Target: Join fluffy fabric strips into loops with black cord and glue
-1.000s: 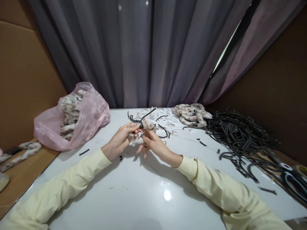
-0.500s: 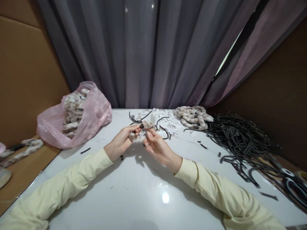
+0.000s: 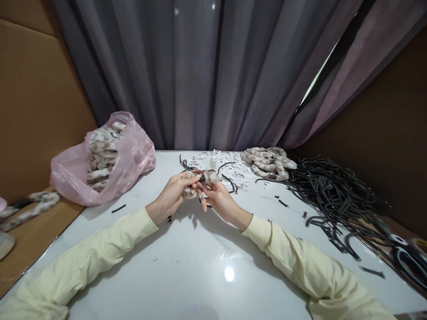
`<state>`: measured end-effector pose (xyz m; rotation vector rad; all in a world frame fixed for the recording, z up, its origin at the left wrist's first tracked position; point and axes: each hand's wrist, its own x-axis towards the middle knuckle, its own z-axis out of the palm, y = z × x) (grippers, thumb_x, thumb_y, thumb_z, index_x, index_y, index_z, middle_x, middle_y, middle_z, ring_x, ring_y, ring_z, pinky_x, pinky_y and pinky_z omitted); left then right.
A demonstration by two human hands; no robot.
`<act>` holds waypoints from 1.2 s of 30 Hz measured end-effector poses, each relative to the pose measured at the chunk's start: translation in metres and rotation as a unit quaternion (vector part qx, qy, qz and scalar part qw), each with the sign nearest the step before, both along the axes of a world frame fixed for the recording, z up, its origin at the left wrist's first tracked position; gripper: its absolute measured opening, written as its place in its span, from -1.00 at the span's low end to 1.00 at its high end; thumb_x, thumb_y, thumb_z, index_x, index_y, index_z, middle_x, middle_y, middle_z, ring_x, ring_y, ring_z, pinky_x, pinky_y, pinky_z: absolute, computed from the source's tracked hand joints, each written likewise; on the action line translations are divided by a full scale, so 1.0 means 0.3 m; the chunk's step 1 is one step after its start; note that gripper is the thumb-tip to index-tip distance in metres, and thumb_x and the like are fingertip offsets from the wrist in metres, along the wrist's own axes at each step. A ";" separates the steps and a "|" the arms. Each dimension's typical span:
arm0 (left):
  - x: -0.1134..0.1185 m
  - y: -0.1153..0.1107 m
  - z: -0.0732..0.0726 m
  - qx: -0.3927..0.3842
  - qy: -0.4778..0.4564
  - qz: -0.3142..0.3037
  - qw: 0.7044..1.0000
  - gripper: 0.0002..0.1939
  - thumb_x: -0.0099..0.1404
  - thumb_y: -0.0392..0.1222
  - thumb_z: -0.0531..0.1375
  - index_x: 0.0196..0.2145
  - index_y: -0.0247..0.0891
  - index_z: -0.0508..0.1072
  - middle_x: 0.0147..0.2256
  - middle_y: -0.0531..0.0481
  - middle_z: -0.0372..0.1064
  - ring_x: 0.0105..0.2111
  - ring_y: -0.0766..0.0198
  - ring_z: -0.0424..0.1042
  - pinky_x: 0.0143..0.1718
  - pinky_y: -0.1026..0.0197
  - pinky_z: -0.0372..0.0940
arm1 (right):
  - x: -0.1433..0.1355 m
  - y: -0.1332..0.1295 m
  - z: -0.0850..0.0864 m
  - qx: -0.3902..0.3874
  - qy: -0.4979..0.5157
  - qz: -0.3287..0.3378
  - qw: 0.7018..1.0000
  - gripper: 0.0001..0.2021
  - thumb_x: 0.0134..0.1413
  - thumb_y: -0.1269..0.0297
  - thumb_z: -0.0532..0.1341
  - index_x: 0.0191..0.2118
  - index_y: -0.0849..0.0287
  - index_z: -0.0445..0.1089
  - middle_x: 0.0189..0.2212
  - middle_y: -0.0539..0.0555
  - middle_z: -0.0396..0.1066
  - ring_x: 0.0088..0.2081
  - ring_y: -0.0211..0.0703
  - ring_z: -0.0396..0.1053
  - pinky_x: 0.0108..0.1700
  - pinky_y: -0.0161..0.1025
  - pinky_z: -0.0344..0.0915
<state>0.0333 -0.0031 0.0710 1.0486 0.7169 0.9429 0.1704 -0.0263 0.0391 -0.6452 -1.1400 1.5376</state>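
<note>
A fluffy white-and-brown fur band [image 3: 211,177] is held up between my two hands, above the far middle of the table. My left hand [image 3: 171,194] pinches it beside a short black section. Close against it, my right hand [image 3: 222,200] grips the band from the other side with thumb and fingers. Below the fingers a bit of black cord [image 3: 207,205] shows; where it joins the band is hidden. Just behind the hands stands a small clear bottle [image 3: 213,159].
On the left, a pink plastic bag [image 3: 136,155] holds several fur bands. A pile of fur bands [image 3: 267,162] lies back right, beside a heap of black cords [image 3: 333,191]. Scissors [image 3: 408,262] rest at the right edge. Cord scraps litter the white table [image 3: 187,271].
My hands have come closer together on the fur band, and its black section has shifted slightly right and down. A piece of black cord now shows below my fingers.
</note>
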 end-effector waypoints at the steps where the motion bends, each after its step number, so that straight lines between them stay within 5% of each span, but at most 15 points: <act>1: 0.000 -0.006 0.003 0.013 0.012 0.005 1.000 -0.76 0.03 -0.22 0.30 -0.57 -0.33 0.28 -0.62 0.10 0.24 -0.61 0.41 0.30 -0.59 0.38 0.13 | -0.003 -0.001 0.002 0.009 -0.001 -0.010 1.000 -0.81 -0.08 0.35 0.24 -0.26 0.16 0.33 -0.45 -0.02 0.27 -0.49 -0.31 0.22 -0.60 -0.39 0.27; 10: 0.006 -0.020 0.010 0.110 0.079 0.019 0.991 -0.69 0.04 -0.11 0.30 -0.53 -0.29 0.23 -0.62 0.09 0.32 -0.66 0.46 0.21 -0.61 0.38 0.08 | -0.004 0.006 -0.008 0.026 -0.028 -0.055 0.998 -0.88 -0.08 0.29 0.24 -0.47 0.20 0.29 -0.54 -0.03 0.26 -0.50 -0.28 0.26 -0.55 -0.32 0.34; 18: -0.008 -0.016 -0.009 0.249 0.170 0.074 0.951 -0.73 0.10 -0.09 0.25 -0.35 -0.24 0.25 -0.59 0.16 0.25 -0.61 0.41 0.20 -0.57 0.36 0.09 | -0.006 0.003 -0.024 0.016 -0.044 -0.098 0.994 -0.79 -0.10 0.24 0.26 -0.56 0.20 0.25 -0.74 -0.13 0.13 -0.72 -0.35 0.17 -0.67 -0.35 0.26; 25: -0.037 -0.007 -0.024 0.472 0.302 0.114 0.821 -0.93 0.15 -0.27 0.15 -0.34 -0.21 0.36 -0.52 0.12 0.28 -0.57 0.38 0.17 -0.49 0.34 0.06 | -0.011 -0.023 0.000 -0.020 -0.046 -0.077 0.996 -0.86 -0.14 0.36 0.23 -0.59 0.23 0.27 -0.77 -0.18 0.01 -0.76 -0.44 -0.05 -0.79 -0.41 0.13; 31: -0.073 0.047 -0.068 0.627 0.337 0.068 0.699 -0.74 0.07 -0.47 0.04 -0.35 -0.22 0.41 -0.53 0.02 0.26 -0.49 0.27 0.23 -0.40 0.29 0.10 | -0.021 -0.053 0.013 -0.058 -0.067 -0.078 0.993 -0.86 -0.09 0.28 0.23 -0.48 0.27 0.35 -0.72 -0.16 0.07 -0.76 -0.47 -0.07 -0.80 -0.43 0.03; 36: -0.079 0.062 -0.070 0.696 0.379 0.081 0.604 -0.70 0.12 -0.51 -0.04 -0.30 -0.26 0.38 -0.53 0.01 0.24 -0.48 0.25 0.24 -0.43 0.29 0.12 | -0.010 -0.057 0.027 0.043 -0.219 -0.105 0.969 -0.82 0.06 0.26 0.14 -0.41 0.26 0.38 -0.63 -0.11 0.14 -0.73 -0.41 0.13 -0.67 -0.37 0.16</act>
